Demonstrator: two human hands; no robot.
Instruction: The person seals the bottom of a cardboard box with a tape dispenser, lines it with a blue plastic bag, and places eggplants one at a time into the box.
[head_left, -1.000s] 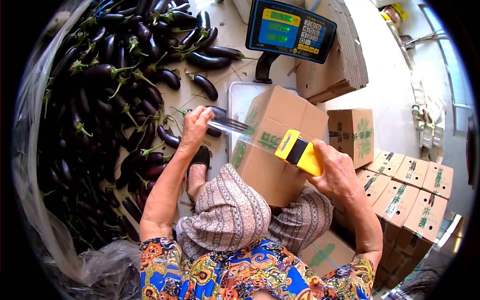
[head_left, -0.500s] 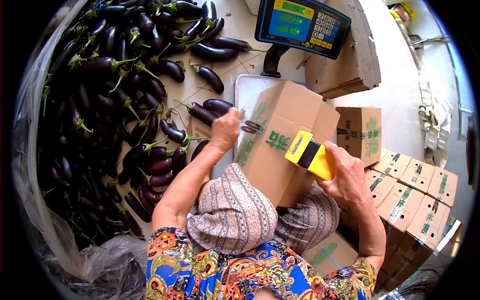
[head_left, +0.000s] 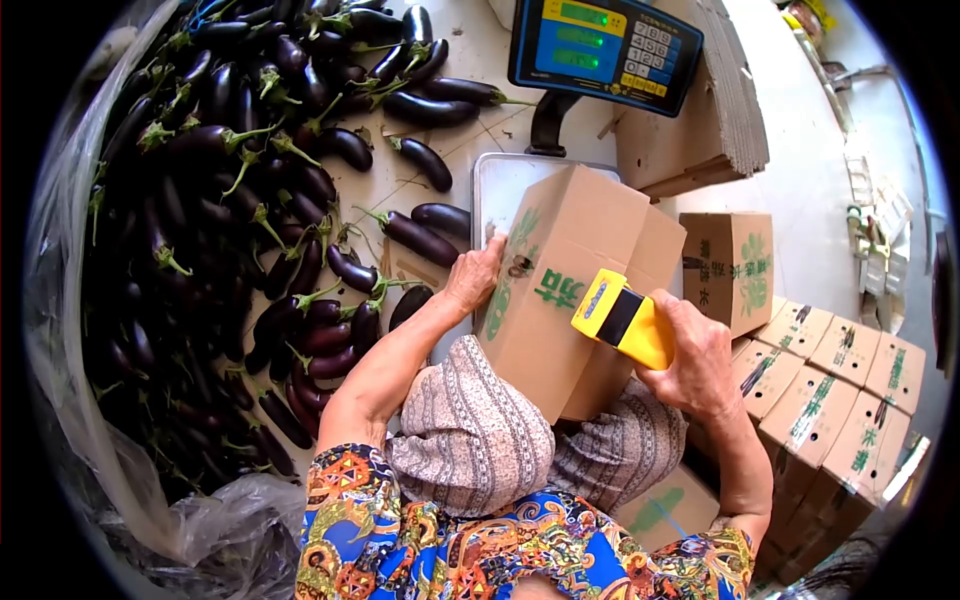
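A brown cardboard box (head_left: 585,230) with green print rests tilted on my knees and against the metal scale platform (head_left: 495,180). My right hand (head_left: 690,355) grips a yellow tape dispenser (head_left: 622,318) pressed on the box's near side. My left hand (head_left: 475,278) lies flat against the box's left face, pressing the clear tape end there.
A large heap of dark purple eggplants (head_left: 230,190) covers the floor to the left. A blue scale display (head_left: 605,48) stands behind the box. Flat cartons (head_left: 715,110) are stacked at the back right; sealed printed boxes (head_left: 830,385) are piled at right. A plastic sheet (head_left: 200,530) lies bottom left.
My left hand, which held the pulled-out tape strip out to the left, has moved right and pressed the tape onto the box's left face. The dispenser stayed on the box.
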